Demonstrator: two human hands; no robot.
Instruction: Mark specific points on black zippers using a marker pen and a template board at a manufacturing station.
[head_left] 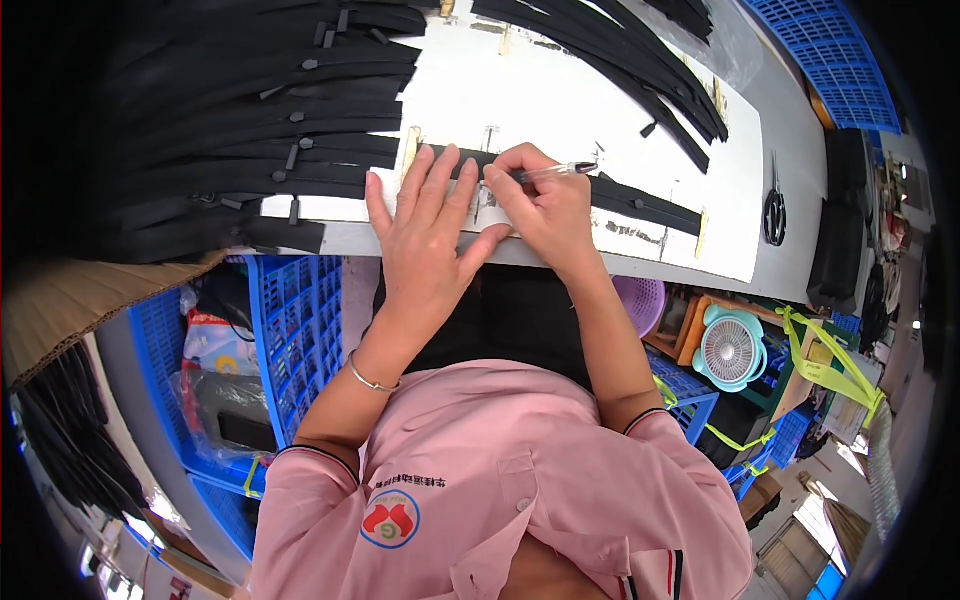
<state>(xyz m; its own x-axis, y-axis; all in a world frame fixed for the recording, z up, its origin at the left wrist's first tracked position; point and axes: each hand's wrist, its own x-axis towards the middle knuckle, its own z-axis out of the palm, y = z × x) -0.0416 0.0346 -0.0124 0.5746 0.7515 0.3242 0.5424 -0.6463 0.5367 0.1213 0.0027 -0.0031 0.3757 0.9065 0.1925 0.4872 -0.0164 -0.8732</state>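
White paper covers the bench (780,150), and the scene is described from its near edge outward. Just under that edge, blue plastic crates (295,320) are stacked to the left, and a small teal fan (730,348) is seen to the right.

At the near edge the left hand (425,235) is laid flat, fingers spread, and is pressed down on a long black zipper strip (640,205) that is stretched sideways across the paper. The right hand (545,205) is closed around a clear pen (555,172), whose tip is held over the strip just beside the left fingertips. The two hands are touching at the thumbs.

The strip runs from under the left fingers, beneath the right hand, and on to the right, where it ends near a tan tape tab (702,232). It is judged to be light, limp and thin, likely to slide or curl on the smooth paper unless pinned; it is best held flat under spread fingers close to the spot being marked, or pinched at an end.

Farther out, a pile of similar black strips (250,130) is heaped at the left, a second bundle (620,60) is fanned at the back, and scissors (775,210) lie at the right.
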